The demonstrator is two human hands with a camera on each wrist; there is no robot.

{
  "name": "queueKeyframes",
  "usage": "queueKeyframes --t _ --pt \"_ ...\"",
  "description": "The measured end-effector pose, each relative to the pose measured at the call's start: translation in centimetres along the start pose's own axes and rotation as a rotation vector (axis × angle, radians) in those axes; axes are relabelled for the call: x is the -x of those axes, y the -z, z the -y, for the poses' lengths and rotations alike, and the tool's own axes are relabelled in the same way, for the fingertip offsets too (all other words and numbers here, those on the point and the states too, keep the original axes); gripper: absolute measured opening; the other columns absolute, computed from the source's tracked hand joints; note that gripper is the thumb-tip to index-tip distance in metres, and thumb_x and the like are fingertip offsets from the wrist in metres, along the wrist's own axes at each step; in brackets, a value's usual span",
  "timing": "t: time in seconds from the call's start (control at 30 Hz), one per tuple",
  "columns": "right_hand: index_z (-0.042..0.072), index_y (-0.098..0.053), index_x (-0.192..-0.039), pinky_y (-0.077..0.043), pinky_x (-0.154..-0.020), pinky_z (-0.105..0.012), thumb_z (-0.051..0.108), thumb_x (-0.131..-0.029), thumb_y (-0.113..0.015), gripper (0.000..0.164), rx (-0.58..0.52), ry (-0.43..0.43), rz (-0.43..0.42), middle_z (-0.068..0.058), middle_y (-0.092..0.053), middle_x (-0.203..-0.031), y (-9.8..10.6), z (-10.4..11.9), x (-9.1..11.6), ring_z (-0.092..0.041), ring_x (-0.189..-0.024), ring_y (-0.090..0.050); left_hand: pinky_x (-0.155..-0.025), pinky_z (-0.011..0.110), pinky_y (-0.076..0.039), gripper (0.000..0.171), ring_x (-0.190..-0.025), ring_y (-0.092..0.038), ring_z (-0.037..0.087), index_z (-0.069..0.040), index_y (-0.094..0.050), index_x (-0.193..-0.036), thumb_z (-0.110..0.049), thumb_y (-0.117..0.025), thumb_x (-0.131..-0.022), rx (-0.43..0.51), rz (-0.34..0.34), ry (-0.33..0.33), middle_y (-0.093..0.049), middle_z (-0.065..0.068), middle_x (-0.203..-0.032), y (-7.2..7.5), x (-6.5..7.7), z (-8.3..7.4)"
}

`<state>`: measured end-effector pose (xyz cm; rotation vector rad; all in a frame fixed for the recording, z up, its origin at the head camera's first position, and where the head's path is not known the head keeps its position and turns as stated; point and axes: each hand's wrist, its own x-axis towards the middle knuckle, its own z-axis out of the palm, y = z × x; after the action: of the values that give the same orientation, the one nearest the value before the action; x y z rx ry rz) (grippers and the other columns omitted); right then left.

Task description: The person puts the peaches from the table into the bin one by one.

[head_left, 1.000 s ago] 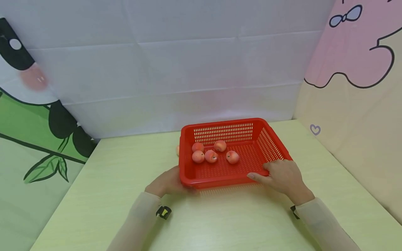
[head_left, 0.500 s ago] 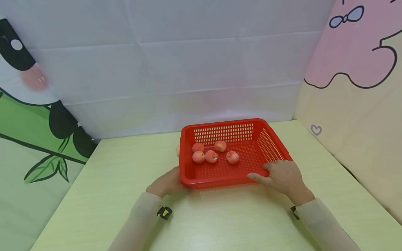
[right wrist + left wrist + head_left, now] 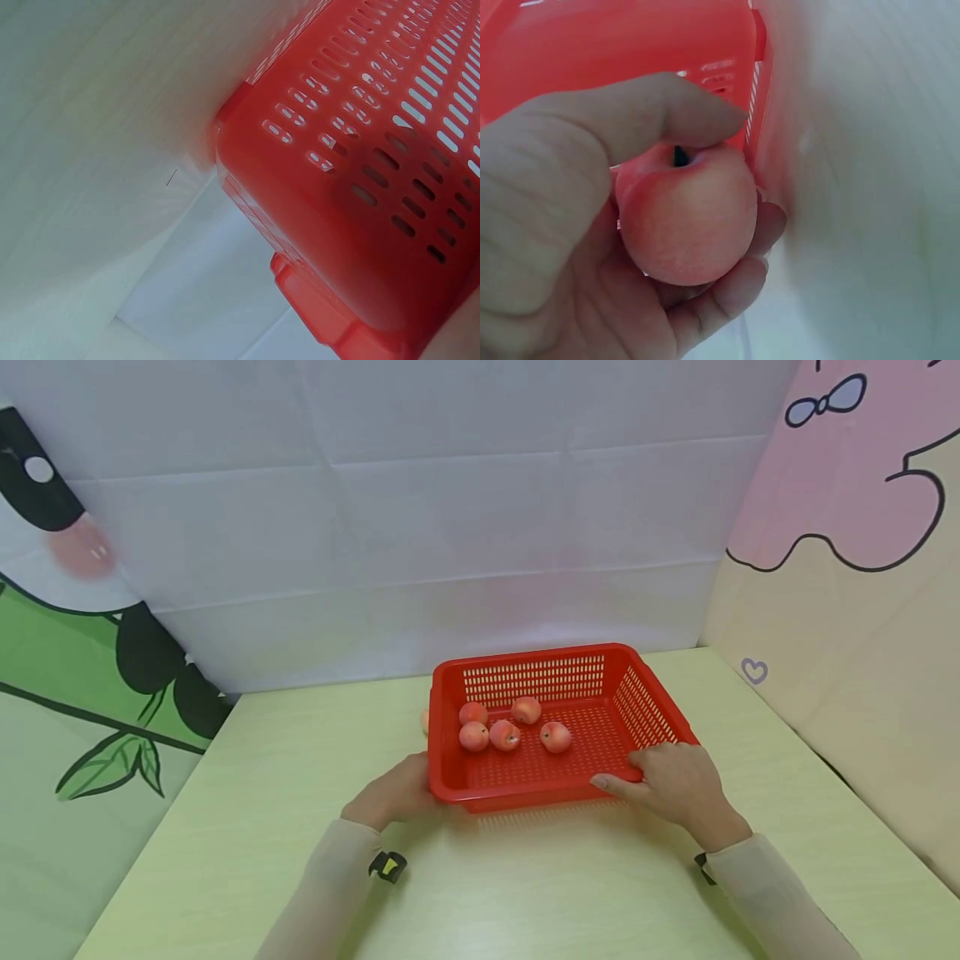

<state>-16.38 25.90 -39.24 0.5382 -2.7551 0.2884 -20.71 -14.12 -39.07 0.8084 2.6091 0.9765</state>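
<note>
A red plastic basket [image 3: 525, 789] with slotted walls stands on the table, several pinkish peaches [image 3: 504, 735] lying in its left half. My left hand [image 3: 393, 792] is low beside the basket's near left corner, its fingers partly hidden behind that corner in the head view. The left wrist view shows a peach [image 3: 690, 217] in its grip, thumb over the stem dimple and fingers curled beneath. With my right hand [image 3: 678, 785] I hold the basket's near right corner, thumb along the front rim. The slotted wall [image 3: 360, 150] fills much of the right wrist view.
Another pale peach [image 3: 424, 721] shows just past the basket's left side, mostly hidden by it. The light wooden table [image 3: 300, 752] meets a white cloth backdrop [image 3: 450, 527] close behind the basket. A printed cream wall [image 3: 847, 677] borders the right.
My left hand shifts slightly, ending a little further left. The basket, the peaches in it and my right hand stay in place.
</note>
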Motion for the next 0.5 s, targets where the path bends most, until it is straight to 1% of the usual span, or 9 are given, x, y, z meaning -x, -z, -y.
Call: queueKeyframes --t 0.07,0.23,0.37,0.5 --pt "0.022 -0.033 -0.061 -0.021 -0.053 -0.028 0.079 -0.094 -0.057 0.070 0.000 -0.001 0.001 0.012 -0.021 -0.056 0.0 0.0 0.0 -0.007 -0.055 -0.021 -0.096 0.041 -0.055 0.035 -0.097 -0.062 0.017 -0.008 -0.070 -0.129 -0.014 -0.080 -0.095 -0.027 -0.006 0.004 -0.072 -0.004 -0.107 0.1 0.0 0.1" --pt "0.022 -0.033 -0.061 -0.021 -0.053 -0.028 0.079 -0.094 -0.056 0.070 0.003 -0.002 0.003 0.012 -0.021 -0.056 -0.1 0.0 0.1 -0.007 -0.055 -0.021 -0.091 0.039 -0.056 0.022 -0.089 -0.061 0.015 -0.011 -0.074 -0.116 -0.013 -0.078 -0.095 -0.075 -0.012 0.039 -0.071 -0.006 -0.096 0.5 0.0 0.6" --pt "0.022 -0.033 -0.061 -0.021 -0.053 -0.028 0.080 -0.094 -0.056 0.070 0.005 -0.001 -0.001 0.012 -0.021 -0.056 -0.2 0.0 0.1 -0.007 -0.055 -0.021 -0.083 0.035 -0.055 0.014 -0.081 -0.059 0.015 -0.012 -0.075 -0.108 -0.012 -0.079 -0.095 -0.092 -0.028 0.089 -0.068 -0.005 -0.087 0.7 0.1 1.0" --pt "0.022 -0.033 -0.061 -0.021 -0.052 -0.028 0.080 -0.094 -0.055 0.070 0.005 0.002 -0.011 0.012 -0.021 -0.055 -0.2 0.0 0.1 -0.007 -0.054 -0.021 -0.073 0.034 -0.052 0.004 -0.073 -0.056 0.016 -0.013 -0.074 -0.097 -0.011 -0.076 -0.094 -0.134 -0.072 0.161 -0.064 -0.004 -0.077 0.8 0.0 1.1"
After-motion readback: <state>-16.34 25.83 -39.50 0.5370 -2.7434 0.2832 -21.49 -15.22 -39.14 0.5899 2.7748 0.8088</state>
